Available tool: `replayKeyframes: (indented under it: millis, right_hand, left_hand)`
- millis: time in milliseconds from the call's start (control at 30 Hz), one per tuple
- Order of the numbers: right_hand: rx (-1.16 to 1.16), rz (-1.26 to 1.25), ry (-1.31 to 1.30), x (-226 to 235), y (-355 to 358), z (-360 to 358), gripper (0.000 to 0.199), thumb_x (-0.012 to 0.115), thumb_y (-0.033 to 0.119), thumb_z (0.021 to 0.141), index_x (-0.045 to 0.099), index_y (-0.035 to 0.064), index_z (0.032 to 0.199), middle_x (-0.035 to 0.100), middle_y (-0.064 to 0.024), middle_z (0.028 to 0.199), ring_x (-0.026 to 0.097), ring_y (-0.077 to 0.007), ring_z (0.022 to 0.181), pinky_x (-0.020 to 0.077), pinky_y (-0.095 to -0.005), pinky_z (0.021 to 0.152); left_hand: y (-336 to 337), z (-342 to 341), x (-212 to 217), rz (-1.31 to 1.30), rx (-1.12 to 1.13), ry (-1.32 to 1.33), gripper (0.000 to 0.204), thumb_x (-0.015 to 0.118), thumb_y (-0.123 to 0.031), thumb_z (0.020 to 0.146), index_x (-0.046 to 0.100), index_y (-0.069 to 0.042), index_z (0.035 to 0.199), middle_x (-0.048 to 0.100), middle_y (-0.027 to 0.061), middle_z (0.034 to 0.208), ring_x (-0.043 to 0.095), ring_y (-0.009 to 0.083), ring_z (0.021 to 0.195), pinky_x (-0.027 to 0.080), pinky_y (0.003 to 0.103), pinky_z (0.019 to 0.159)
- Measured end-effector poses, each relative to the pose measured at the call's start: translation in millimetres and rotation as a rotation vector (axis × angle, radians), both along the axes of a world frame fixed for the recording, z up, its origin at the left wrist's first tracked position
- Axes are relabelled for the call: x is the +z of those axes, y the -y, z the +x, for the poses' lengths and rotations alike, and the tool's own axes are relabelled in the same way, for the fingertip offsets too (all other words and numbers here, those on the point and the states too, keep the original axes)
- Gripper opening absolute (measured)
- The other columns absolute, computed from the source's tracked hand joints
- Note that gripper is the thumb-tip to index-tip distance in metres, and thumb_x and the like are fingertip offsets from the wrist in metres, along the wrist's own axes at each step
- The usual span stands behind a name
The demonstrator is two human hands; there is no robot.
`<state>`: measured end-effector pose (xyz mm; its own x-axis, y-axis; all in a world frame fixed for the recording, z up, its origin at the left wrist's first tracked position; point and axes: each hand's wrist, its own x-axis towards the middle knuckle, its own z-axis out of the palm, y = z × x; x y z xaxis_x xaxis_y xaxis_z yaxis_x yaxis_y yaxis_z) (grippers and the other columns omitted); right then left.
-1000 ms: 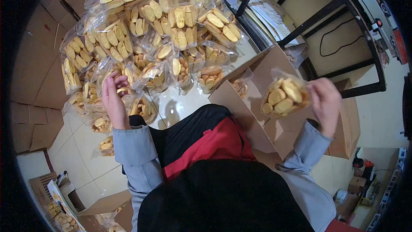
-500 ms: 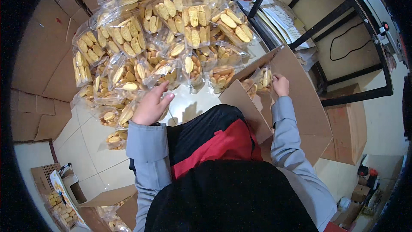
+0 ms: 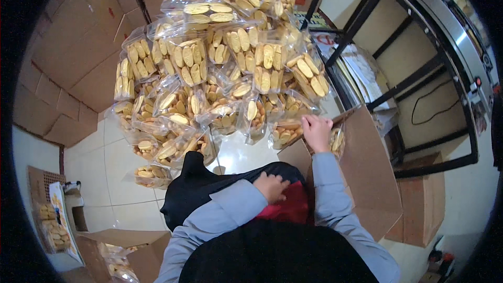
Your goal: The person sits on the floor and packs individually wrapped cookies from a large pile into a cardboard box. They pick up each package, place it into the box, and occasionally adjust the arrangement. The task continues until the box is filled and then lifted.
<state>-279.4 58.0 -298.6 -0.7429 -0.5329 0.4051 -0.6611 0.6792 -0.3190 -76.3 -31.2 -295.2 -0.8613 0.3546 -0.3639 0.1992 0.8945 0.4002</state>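
Observation:
My left hand rests over the red part of the clothing on my lap, fingers apart and holding nothing. At the open cardboard box on my right, my right hand is above the near-left flap, its fingers curled together. Whether anything is pinched in them is hidden. Just right of that hand, a clear bag of biscuits shows inside the box. In front of me lies a large pile of clear bags of oval yellow biscuits; one bag sits beside the box, close to my right hand.
Tall cardboard lines the left. A black metal frame stands at right, with papers behind it. Another closed carton is beyond the box. At lower left is an open carton with bags inside, on the tiled floor.
My left hand has moved from beside the pile back to my lap. My right hand has risen out of the box toward its left flap. The view has shifted, so the pile sits lower.

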Motion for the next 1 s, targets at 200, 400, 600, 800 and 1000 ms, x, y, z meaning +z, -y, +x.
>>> replayKeyframes:
  millis: [200, 400, 600, 800, 1000]
  right_hand:
    - [0.059, -0.050, 0.040, -4, -7, -4, 0.018, 0.054, 0.024, 0.083, 0.067, 0.0117, 0.080, 0.061, -0.0041, 0.075, 0.056, -0.0205, 0.076, 0.0281, -0.0368, 0.078]
    - [0.052, -0.034, 0.045, -2, -6, -4, 0.018, 0.053, 0.025, 0.085, 0.066, 0.0128, 0.082, 0.061, -0.0037, 0.075, 0.055, -0.0206, 0.074, 0.0277, -0.0380, 0.080]
    - [0.045, -0.050, 0.053, -2, -7, -2, 0.017, 0.054, 0.024, 0.084, 0.067, 0.0139, 0.085, 0.062, -0.0019, 0.076, 0.055, -0.0179, 0.073, 0.0277, -0.0356, 0.080]
    - [0.052, -0.101, 0.066, -4, -9, -3, 0.017, 0.055, 0.023, 0.084, 0.066, 0.0096, 0.082, 0.062, -0.0047, 0.074, 0.054, -0.0209, 0.072, 0.0285, -0.0370, 0.079]
    - [0.059, -0.093, 0.062, -5, -9, -3, 0.017, 0.055, 0.023, 0.083, 0.066, 0.0099, 0.081, 0.061, -0.0040, 0.074, 0.054, -0.0206, 0.071, 0.0287, -0.0369, 0.080]
  left_hand:
    - [-13, 3, -7, -0.054, -0.043, 0.066, 0.054, 0.056, -0.044, 0.080, 0.046, -0.016, 0.125, 0.054, 0.0091, 0.107, 0.052, 0.0265, 0.101, 0.039, 0.045, 0.081]
    - [-6, 6, -10, -0.110, 0.056, 0.021, 0.055, 0.058, -0.044, 0.078, 0.047, -0.017, 0.125, 0.053, 0.0093, 0.108, 0.052, 0.0266, 0.101, 0.038, 0.047, 0.083]
    - [-7, 8, -10, -0.077, 0.013, 0.035, 0.057, 0.056, -0.045, 0.079, 0.044, -0.017, 0.128, 0.052, 0.0107, 0.111, 0.052, 0.0281, 0.104, 0.038, 0.049, 0.085]
    - [-6, 4, -4, -0.103, -0.017, 0.051, 0.058, 0.054, -0.046, 0.081, 0.042, -0.017, 0.130, 0.052, 0.0106, 0.112, 0.051, 0.0283, 0.105, 0.038, 0.049, 0.085]
    - [-7, 4, -8, -0.098, -0.020, 0.063, 0.059, 0.053, -0.047, 0.081, 0.041, -0.018, 0.131, 0.052, 0.0104, 0.112, 0.051, 0.0283, 0.105, 0.038, 0.048, 0.084]
